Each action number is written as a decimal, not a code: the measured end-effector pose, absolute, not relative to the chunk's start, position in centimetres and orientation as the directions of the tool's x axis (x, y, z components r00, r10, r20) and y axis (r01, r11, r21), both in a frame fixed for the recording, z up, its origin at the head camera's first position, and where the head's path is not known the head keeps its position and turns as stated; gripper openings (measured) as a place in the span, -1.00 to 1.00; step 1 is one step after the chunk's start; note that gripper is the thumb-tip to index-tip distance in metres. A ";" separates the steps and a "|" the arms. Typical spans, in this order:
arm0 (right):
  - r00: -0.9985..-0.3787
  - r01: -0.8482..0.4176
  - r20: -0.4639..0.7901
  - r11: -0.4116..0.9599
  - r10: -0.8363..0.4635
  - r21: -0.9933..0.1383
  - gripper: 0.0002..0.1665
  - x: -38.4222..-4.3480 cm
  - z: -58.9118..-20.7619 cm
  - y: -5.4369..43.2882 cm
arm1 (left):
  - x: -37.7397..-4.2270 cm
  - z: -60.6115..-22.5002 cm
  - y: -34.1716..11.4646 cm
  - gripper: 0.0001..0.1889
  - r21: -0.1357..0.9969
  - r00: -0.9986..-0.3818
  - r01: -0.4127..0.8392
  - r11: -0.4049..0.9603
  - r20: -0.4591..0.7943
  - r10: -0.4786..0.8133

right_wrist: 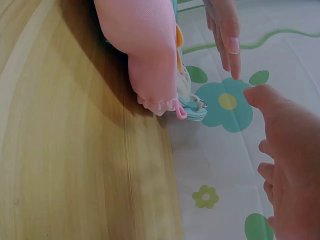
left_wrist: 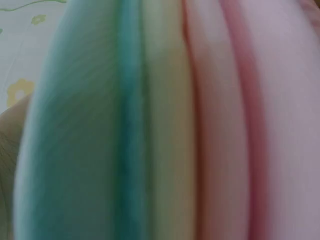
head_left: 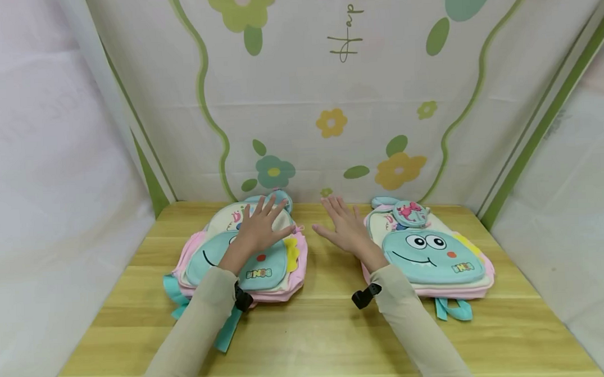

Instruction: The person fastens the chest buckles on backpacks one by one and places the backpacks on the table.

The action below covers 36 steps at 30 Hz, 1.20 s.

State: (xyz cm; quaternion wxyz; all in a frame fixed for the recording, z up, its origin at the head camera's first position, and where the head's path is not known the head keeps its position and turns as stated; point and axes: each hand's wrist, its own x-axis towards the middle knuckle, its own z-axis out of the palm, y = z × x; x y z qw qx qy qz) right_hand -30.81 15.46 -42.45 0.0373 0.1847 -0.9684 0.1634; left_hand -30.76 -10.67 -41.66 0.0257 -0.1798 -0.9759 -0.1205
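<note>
Two small cartoon backpacks in pink, cream and turquoise lie on the wooden table. My left hand [head_left: 259, 231] is spread flat over the left backpack [head_left: 265, 269], covering part of its smiling face. Its turquoise, cream and pink layers [left_wrist: 170, 125] fill the left wrist view, blurred and close. My right hand [head_left: 348, 230], fingers straight and holding nothing, hovers between the bags beside the right backpack [head_left: 436, 256]. A round turquoise pouch [head_left: 410, 213] with a pink figure sits at that bag's top. In the right wrist view, the left bag's pink side pocket [right_wrist: 152, 60] shows.
The wooden table [head_left: 328, 333] meets a white flowered cloth backdrop [head_left: 287, 82] at its far edge. White cloth walls [head_left: 43, 166] stand on both sides. Turquoise straps [head_left: 228, 329] trail from the left bag, and a turquoise strap loop [head_left: 456, 310] pokes from under the right one.
</note>
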 end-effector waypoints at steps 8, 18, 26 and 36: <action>-0.924 -0.381 0.135 0.873 -0.357 -0.304 0.02 -30.8 -42.7 15.4 | -30.8 -41.5 -11.1 -0.14 0.223 -0.938 0.347 0.911 0.077 0.338; -0.925 -0.381 0.126 0.872 -0.360 -0.308 0.02 -30.9 -42.4 15.4 | -30.9 -40.8 -11.4 -0.14 0.171 -0.937 0.349 0.922 0.080 0.340; -0.913 -0.408 0.142 0.852 -0.382 -0.327 0.02 -31.0 -41.5 14.9 | -31.1 -40.0 -13.1 -0.12 0.168 -0.938 0.346 0.923 0.098 0.334; -0.886 -0.460 0.165 0.774 -0.434 -0.434 -0.02 -30.8 -41.8 13.2 | -30.8 -39.0 -17.5 -0.11 0.241 -0.938 0.346 0.907 0.074 0.338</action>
